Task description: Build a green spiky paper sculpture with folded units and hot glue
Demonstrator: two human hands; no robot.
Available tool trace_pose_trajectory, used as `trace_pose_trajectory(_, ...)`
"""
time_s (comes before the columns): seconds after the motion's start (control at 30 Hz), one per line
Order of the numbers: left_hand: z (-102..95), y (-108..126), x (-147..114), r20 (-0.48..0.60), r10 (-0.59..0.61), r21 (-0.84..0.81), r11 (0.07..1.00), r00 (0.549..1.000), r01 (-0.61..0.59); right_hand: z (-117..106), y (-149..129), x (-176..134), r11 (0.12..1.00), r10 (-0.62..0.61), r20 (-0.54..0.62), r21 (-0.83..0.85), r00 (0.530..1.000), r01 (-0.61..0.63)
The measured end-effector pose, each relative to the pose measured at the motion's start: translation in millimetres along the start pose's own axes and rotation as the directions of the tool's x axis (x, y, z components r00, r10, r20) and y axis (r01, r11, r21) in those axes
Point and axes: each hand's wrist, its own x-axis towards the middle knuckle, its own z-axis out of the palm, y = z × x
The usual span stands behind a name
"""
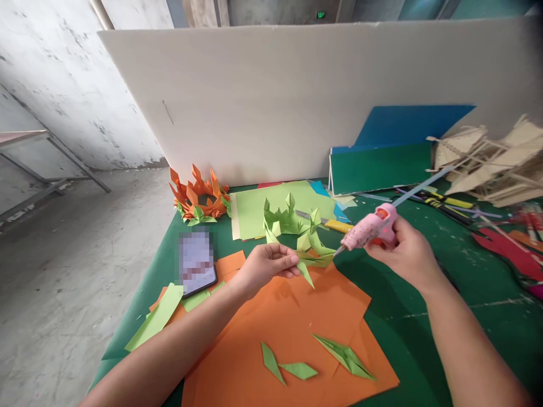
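Observation:
My right hand (pixel 407 249) grips a pink hot glue gun (pixel 369 228) with a long glue stick out of its back. The gun's nozzle points down-left, at or very near the right edge of a light green folded-paper crown (pixel 282 217). My left hand (pixel 274 264) is closed in a pinch on a green folded paper piece (pixel 307 275) at the crown's near side; whether the piece is joined to the crown I cannot tell. Below lie more folded green pieces, a wide one (pixel 344 355) and two small leaf shapes (pixel 299 370), on orange paper sheets (pixel 237 362).
An orange paper crown (pixel 199 195) stands at the far left, behind a phone (pixel 197 260). Green sheets (pixel 246 212) and a yellow utility knife (pixel 338 225) lie behind the green crown. A green board (pixel 382 169), pliers (pixel 441 206) and a wooden model (pixel 500 158) occupy the back right.

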Motion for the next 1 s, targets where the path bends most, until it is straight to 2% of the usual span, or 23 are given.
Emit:
trace_pose_trajectory(0.13,1.3,0.4,-0.4,-0.026,0.004,0.021,1.0,1.0,-0.003,12.2,-12.2,-7.4,0.975,-0.199,0.008,-0.096,0.98,0.199)
trace_pose_trajectory(0.23,1.9,-0.5,0.6,-0.041,-0.003,0.006,1.0,0.999,0.003,18.1,-17.6,-9.2,0.914,-0.364,-0.04,-0.205,0.931,0.349)
trace_pose_trajectory(0.37,1.5,-2.0,1.6,-0.041,-0.014,-0.014,1.0,0.999,0.013,22.9,-16.8,-8.8,0.841,-0.49,-0.05,-0.287,0.87,0.458)
trace_pose_trajectory(0.63,1.4,0.6,-0.8,-0.051,-0.053,-0.053,0.997,0.997,0.05,24.3,-13.2,-8.2,0.767,-0.59,-0.036,-0.338,0.806,0.546)
trace_pose_trajectory(1.0,1.7,5.9,0.1,-0.053,-0.067,-0.108,0.992,0.996,0.061,22.6,-14.2,-7.0,0.747,-0.606,-0.012,-0.352,0.796,0.564)
